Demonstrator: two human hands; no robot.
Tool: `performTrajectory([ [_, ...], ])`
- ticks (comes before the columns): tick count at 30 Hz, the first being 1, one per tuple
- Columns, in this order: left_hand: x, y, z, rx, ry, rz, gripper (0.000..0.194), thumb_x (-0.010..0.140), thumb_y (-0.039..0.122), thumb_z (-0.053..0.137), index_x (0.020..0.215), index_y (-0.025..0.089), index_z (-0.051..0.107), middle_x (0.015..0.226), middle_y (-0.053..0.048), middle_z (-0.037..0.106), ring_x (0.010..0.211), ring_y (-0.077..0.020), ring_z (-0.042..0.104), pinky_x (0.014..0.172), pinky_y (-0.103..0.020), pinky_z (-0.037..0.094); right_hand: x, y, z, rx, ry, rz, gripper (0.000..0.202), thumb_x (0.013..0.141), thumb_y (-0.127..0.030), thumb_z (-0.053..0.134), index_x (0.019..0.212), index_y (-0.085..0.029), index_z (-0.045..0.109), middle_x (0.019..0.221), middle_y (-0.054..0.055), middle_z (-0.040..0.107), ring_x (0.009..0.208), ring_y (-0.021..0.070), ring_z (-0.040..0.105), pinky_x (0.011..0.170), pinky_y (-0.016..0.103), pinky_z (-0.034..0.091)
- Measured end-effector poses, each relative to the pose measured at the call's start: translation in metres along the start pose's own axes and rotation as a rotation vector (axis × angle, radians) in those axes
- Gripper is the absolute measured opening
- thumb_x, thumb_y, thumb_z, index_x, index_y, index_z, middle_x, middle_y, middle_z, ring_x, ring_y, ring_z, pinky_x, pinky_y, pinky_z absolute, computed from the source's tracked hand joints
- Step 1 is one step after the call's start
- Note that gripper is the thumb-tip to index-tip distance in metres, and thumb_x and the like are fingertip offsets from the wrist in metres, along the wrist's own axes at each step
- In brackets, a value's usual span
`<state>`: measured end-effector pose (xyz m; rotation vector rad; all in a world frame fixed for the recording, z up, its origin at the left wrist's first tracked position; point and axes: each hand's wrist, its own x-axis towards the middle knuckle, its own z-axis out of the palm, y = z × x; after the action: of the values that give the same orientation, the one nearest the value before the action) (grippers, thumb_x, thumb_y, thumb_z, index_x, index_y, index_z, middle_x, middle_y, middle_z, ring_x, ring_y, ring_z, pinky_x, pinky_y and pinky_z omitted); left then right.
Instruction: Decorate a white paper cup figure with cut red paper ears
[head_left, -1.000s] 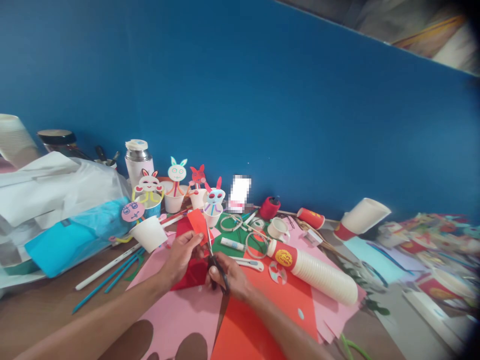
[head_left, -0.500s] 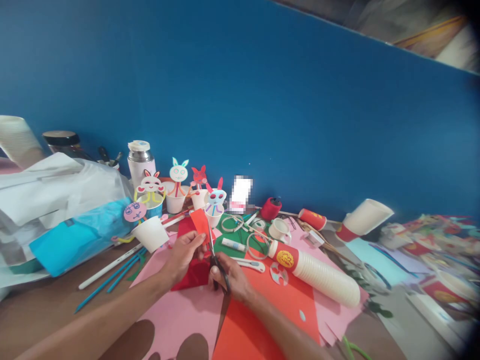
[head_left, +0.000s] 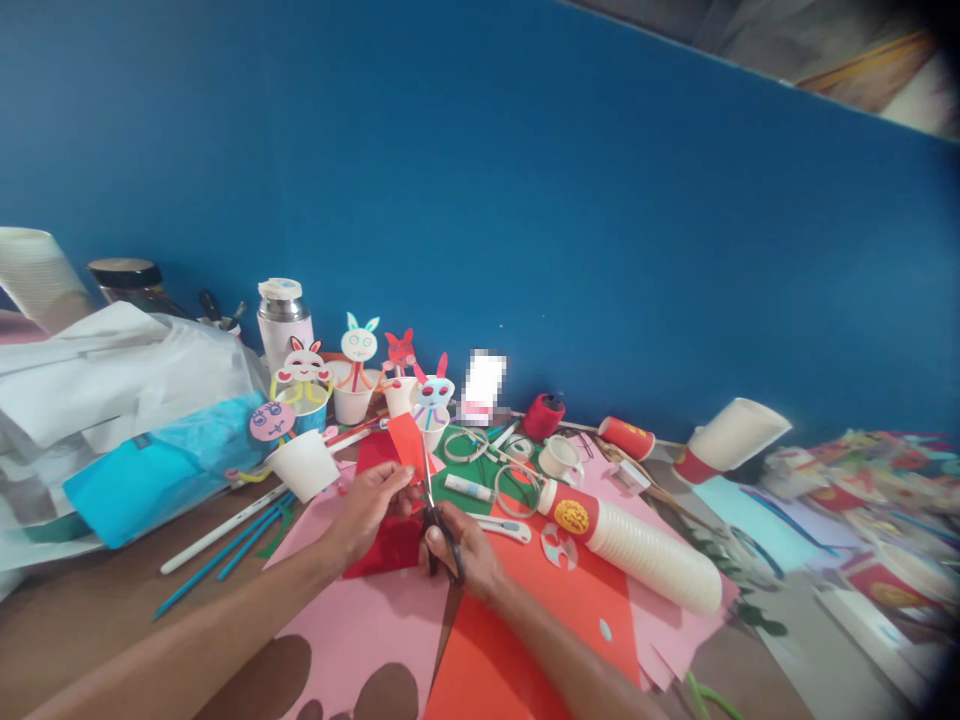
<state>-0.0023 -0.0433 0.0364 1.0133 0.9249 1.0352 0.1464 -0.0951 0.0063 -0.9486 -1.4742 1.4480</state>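
Pinched in my left hand (head_left: 379,505) is a small piece of orange-red paper (head_left: 406,442), held upright. My right hand (head_left: 466,548) grips black-handled scissors (head_left: 428,490) with the blades pointing up along the paper's right edge. Whether the blades touch the paper I cannot tell. Beneath my hands lie a dark red sheet (head_left: 379,560), a pink sheet (head_left: 375,625) with round holes cut out, and an orange sheet (head_left: 540,620). A white utility knife (head_left: 502,528) rests just right of my right hand.
Paper-cup rabbit figures (head_left: 360,345) stand behind my hands, near a flask (head_left: 285,320). To the right lies a long stack of paper cups (head_left: 645,550). A glue stick (head_left: 469,488) sits on green paper. Plastic-wrapped blue paper (head_left: 150,490) fills the left side.
The view has shifted very slightly. Both hands keep their hold on the paper and scissors, and the scissor handles have turned a little.
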Motion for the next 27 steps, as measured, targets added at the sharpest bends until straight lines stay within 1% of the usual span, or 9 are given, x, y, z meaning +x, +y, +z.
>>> performTrajectory([
  [4,-0.0013,0.0004,0.0000,-0.031,-0.026,-0.004,0.020,0.073,0.034,0.054,0.065,0.015,0.053,0.058,0.001,0.058,0.047,-0.0097,0.050,0.048,-0.022,0.036,-0.0007,-0.0010,-0.0001,0.018,-0.001,-0.005,0.036,0.078,-0.055,0.049,0.089,-0.021,0.047,0.060,-0.001,0.054,0.048,0.0108,0.049,0.047,0.023,0.038],
  [10,-0.0014,-0.0021,-0.0007,0.060,-0.015,0.045,0.019,0.074,0.032,0.054,0.062,0.016,0.052,0.057,0.002,0.057,0.047,-0.0089,0.049,0.049,-0.021,0.036,-0.0012,-0.0015,0.0005,0.016,-0.016,-0.028,0.035,0.079,-0.053,0.049,0.091,-0.020,0.047,0.059,-0.001,0.053,0.049,0.0110,0.049,0.048,0.024,0.039],
  [15,-0.0012,-0.0033,0.0003,0.074,0.027,0.071,0.020,0.072,0.031,0.055,0.059,0.017,0.050,0.053,0.004,0.054,0.046,-0.0084,0.047,0.048,-0.021,0.035,-0.0021,-0.0036,-0.0004,-0.053,-0.045,-0.031,0.036,0.081,-0.053,0.047,0.094,-0.019,0.045,0.063,-0.002,0.051,0.051,0.0101,0.049,0.049,0.023,0.040],
  [19,-0.0017,-0.0027,0.0015,0.059,0.028,0.081,0.021,0.072,0.032,0.055,0.059,0.017,0.050,0.052,0.005,0.054,0.045,-0.0082,0.047,0.047,-0.021,0.035,-0.0035,-0.0038,-0.0010,-0.105,-0.049,-0.047,0.037,0.082,-0.052,0.045,0.098,-0.019,0.046,0.069,-0.001,0.051,0.056,0.0101,0.050,0.053,0.023,0.041],
  [23,-0.0024,-0.0016,0.0024,0.038,0.026,0.078,0.021,0.072,0.033,0.055,0.059,0.017,0.050,0.051,0.005,0.053,0.044,-0.0080,0.047,0.047,-0.020,0.034,-0.0032,-0.0027,-0.0006,-0.120,-0.051,-0.039,0.037,0.082,-0.052,0.044,0.100,-0.020,0.045,0.069,-0.001,0.050,0.057,0.0104,0.049,0.053,0.023,0.041],
  [27,-0.0027,-0.0007,0.0021,0.046,0.027,0.072,0.021,0.072,0.034,0.055,0.059,0.018,0.051,0.052,0.005,0.054,0.043,-0.0082,0.047,0.046,-0.021,0.034,-0.0023,-0.0035,-0.0001,-0.161,-0.027,-0.029,0.037,0.082,-0.053,0.045,0.097,-0.020,0.046,0.067,-0.002,0.049,0.057,0.0108,0.048,0.054,0.023,0.040],
])
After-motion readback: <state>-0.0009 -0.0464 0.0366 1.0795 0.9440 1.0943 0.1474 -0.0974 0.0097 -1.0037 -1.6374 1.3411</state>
